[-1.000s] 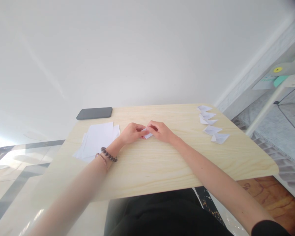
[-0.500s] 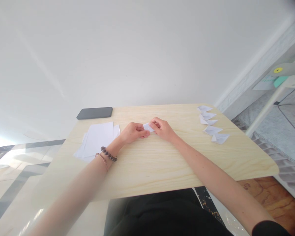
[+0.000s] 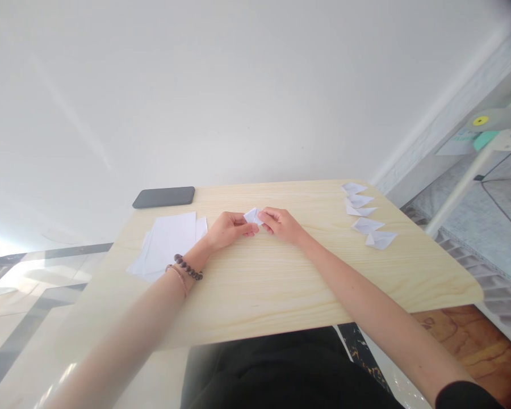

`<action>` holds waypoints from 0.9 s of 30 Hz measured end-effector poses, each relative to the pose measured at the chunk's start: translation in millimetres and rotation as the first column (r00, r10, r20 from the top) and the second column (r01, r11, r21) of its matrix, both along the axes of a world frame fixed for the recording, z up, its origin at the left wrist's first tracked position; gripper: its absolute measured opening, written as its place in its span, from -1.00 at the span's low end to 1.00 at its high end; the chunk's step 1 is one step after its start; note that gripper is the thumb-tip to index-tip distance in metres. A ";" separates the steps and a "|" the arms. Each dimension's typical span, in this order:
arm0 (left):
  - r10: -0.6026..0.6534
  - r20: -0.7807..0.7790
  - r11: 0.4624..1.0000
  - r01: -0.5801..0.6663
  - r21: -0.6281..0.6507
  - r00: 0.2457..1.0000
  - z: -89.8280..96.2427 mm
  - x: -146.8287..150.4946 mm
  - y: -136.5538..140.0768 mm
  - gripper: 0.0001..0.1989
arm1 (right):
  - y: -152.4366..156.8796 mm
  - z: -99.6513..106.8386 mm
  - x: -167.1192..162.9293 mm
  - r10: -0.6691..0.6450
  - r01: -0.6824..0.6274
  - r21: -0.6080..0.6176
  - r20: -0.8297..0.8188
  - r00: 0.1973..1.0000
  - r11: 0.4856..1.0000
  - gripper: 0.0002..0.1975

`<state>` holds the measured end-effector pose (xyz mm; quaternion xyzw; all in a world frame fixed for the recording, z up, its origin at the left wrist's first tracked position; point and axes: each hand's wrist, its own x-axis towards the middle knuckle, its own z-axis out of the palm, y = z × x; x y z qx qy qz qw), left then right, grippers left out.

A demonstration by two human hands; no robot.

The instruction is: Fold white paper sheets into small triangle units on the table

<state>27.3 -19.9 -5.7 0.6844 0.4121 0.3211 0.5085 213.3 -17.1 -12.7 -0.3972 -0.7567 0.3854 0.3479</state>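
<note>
Between my two hands is a small piece of folded white paper (image 3: 251,216), with a pointed corner standing up and a crease down its middle. My left hand (image 3: 229,228) pinches its lower left part between thumb and fingers. From the other side, my right hand (image 3: 280,223) grips the right edge, thumb and fingertips closed on it. Both hands are just above the middle of the table, and my fingers cover part of the paper. Beside my left wrist lies a stack of white paper sheets (image 3: 171,237), partly under the forearm.
Several folded paper pieces (image 3: 360,201) run in a row along the right side of the pale wooden table (image 3: 281,295). A dark phone (image 3: 164,196) lies at the back left corner. A white wall rises behind the table, and a metal pole (image 3: 460,193) stands to the right.
The folded paper has turned between my fingers; a pointed corner and its crease now show above the left fingertips. My right hand has shifted its fingers slightly along the paper.
</note>
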 end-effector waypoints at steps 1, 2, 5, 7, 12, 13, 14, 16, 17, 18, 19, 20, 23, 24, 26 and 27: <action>0.011 0.008 1.000 -0.011 -0.001 1.000 -0.1 0.9 -0.6 -0.70 | -0.1 -0.4 -0.2 -0.012 0.012 0.007 -0.001 1.000 1.000 -0.63; 0.022 0.021 1.000 -0.022 -0.002 1.000 -0.2 1.7 -1.0 -0.69 | -0.3 -0.7 -0.6 -0.024 0.024 0.019 0.002 1.000 1.000 -0.63; 0.052 0.070 0.999 -0.051 -0.013 0.996 -0.5 2.6 -0.7 -0.68 | -1.2 -1.3 -1.7 -0.049 0.047 0.069 0.024 0.999 0.997 -0.62; 0.060 0.092 0.998 -0.058 -0.021 0.994 -0.7 1.8 0.6 -0.68 | -1.9 -1.2 -2.3 -0.045 0.042 0.090 0.029 0.999 0.995 -0.63; 0.001 0.083 1.000 0.001 -0.026 0.997 0.7 -4.2 3.8 -0.70 | -4.2 0.8 -2.8 0.027 -0.030 0.080 0.036 0.999 0.996 -0.68; -0.025 0.071 0.999 0.027 -0.023 0.997 1.5 -5.6 4.1 -0.71 | -4.6 1.2 -2.7 0.044 -0.046 0.070 0.037 0.998 0.996 -0.68; -0.051 0.059 0.998 0.052 -0.018 0.997 2.2 -6.7 4.1 -0.72 | -5.0 1.5 -2.6 0.059 -0.061 0.059 0.034 0.998 0.996 -0.69; -0.088 0.052 0.996 0.089 -0.012 0.995 3.2 -7.8 3.4 -0.72 | -5.1 1.9 -2.1 0.079 -0.080 0.039 0.021 0.997 0.996 -0.69; -0.092 0.056 0.996 0.093 -0.013 0.994 3.3 -7.7 2.8 -0.71 | -4.8 1.9 -1.7 0.084 -0.084 0.029 0.013 0.996 0.996 -0.69; -0.088 0.062 0.996 0.089 -0.015 0.994 3.1 -7.0 2.0 -0.70 | -4.3 1.8 -1.2 0.086 -0.086 0.017 0.007 0.996 0.996 -0.69; -0.077 0.068 0.997 0.079 -0.018 0.995 2.7 -6.0 1.3 -0.69 | -3.7 1.6 -0.7 0.085 -0.085 0.006 0.002 0.996 0.996 -0.69; -0.064 0.068 0.998 0.065 -0.021 0.996 2.2 -4.9 0.6 -0.68 | -3.2 1.4 -0.3 0.083 -0.083 -0.004 -0.002 0.997 0.997 -0.70; -0.030 0.059 0.999 0.031 -0.026 0.998 0.8 -1.5 -0.4 -0.65 | -2.6 1.1 -0.2 0.073 -0.073 -0.005 0.011 0.997 0.997 -0.73; -0.023 0.065 0.999 0.025 -0.027 0.998 0.5 -0.8 -0.3 -0.64 | -2.8 1.3 -0.5 0.067 -0.067 0.006 0.024 0.997 0.998 -0.74; -0.004 0.095 1.000 0.006 -0.018 0.995 0.1 0.3 0.3 -0.62 | -3.7 1.9 -1.2 0.051 -0.053 0.028 0.056 0.997 0.998 -0.75; 0.007 0.118 1.000 -0.006 -0.009 0.993 -0.1 0.5 0.7 -0.62 | -4.2 2.3 -1.5 0.045 -0.048 0.036 0.070 0.996 0.998 -0.75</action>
